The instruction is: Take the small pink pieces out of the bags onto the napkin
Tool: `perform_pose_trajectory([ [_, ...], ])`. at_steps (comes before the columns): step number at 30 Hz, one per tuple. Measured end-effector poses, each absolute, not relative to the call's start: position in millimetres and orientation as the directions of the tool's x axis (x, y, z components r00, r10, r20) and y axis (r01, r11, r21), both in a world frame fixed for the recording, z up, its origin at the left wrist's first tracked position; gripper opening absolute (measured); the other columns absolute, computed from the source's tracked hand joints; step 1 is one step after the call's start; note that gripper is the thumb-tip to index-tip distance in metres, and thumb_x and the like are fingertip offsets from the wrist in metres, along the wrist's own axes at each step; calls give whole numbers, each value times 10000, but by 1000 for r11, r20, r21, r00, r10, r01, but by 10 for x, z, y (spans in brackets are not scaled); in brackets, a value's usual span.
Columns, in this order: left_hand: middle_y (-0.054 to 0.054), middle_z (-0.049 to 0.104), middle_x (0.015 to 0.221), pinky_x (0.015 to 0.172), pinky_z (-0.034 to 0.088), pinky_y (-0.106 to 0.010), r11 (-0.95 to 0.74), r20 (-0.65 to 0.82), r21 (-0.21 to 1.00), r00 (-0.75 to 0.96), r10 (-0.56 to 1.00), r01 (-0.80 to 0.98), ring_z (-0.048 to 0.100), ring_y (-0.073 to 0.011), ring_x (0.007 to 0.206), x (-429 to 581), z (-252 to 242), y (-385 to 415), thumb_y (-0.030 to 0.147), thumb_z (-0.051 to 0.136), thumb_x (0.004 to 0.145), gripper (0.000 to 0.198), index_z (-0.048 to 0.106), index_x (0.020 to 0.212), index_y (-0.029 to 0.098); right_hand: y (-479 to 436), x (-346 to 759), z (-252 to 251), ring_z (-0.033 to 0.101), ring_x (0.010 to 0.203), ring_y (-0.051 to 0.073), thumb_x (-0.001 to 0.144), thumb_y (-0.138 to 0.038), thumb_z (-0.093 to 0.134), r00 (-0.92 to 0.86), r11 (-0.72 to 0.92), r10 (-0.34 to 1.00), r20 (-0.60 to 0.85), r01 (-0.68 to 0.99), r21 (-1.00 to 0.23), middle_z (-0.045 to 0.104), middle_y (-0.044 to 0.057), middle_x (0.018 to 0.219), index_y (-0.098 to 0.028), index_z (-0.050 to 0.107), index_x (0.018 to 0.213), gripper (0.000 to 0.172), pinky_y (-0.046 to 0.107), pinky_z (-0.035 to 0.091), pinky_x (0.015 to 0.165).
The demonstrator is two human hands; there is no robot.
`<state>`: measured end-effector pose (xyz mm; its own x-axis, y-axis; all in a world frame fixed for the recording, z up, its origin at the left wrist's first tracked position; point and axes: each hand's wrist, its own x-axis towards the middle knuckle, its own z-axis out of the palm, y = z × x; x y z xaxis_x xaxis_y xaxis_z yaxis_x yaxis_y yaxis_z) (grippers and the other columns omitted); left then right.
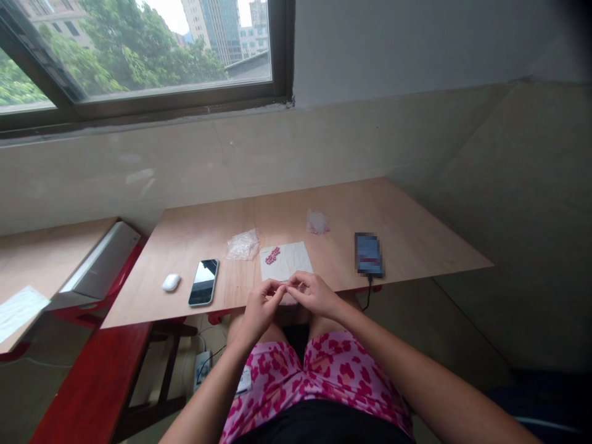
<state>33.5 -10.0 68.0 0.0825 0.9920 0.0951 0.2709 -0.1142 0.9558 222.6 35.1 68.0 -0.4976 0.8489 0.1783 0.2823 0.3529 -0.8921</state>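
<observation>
My left hand [266, 303] and my right hand [314, 293] meet fingertip to fingertip over the table's near edge. Thumbs and forefingers are pinched together on both; whatever lies between them is too small to make out. Just beyond them a white sheet [296, 259] lies flat, with a small heap of dark pink beads [272, 255] on its left part. A crumpled clear plastic bag [243, 245] rests left of the sheet. Farther back, a second clear bag [317, 222] holds some pinkish pieces.
On the wooden table [407, 228], a phone [204, 282] and a white earbud case [171, 282] lie to the left. At right, another phone [369, 254] has a cable [369, 295] hanging over the edge. A red bench [92, 382] stands at lower left.
</observation>
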Motion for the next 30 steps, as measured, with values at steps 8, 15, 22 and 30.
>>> perform_pose_trajectory([
  [8,-54,740,921,790,527,-311,-164,150,935,68,986,316,686,-207,858,340,709,-78,379,651,928,187,713,931,203,359,2229,707,635,790,166,926,-289,630,-507,400,833,220,279,-873,690,31,853,-195,709,872,134,267,484,716],
  [15,-42,725,859,788,509,-312,-167,170,920,23,985,355,665,-200,823,299,668,-34,397,634,932,213,701,881,201,414,2266,662,634,741,155,916,-332,654,-472,320,866,165,270,-908,695,39,874,-185,700,880,158,252,499,651],
  [22,-56,738,921,814,500,-310,-177,166,924,63,984,340,672,-200,865,329,652,-48,379,638,934,200,711,938,193,420,2278,653,613,721,155,939,-317,636,-489,402,839,238,263,-877,673,30,827,-191,688,852,162,262,488,647],
  [30,-43,712,845,793,496,-302,-178,174,937,40,984,299,654,-193,821,288,661,-31,398,642,939,229,698,879,184,467,2308,609,629,731,158,922,-362,661,-446,359,867,222,251,-899,698,43,897,-190,704,899,178,267,504,636],
])
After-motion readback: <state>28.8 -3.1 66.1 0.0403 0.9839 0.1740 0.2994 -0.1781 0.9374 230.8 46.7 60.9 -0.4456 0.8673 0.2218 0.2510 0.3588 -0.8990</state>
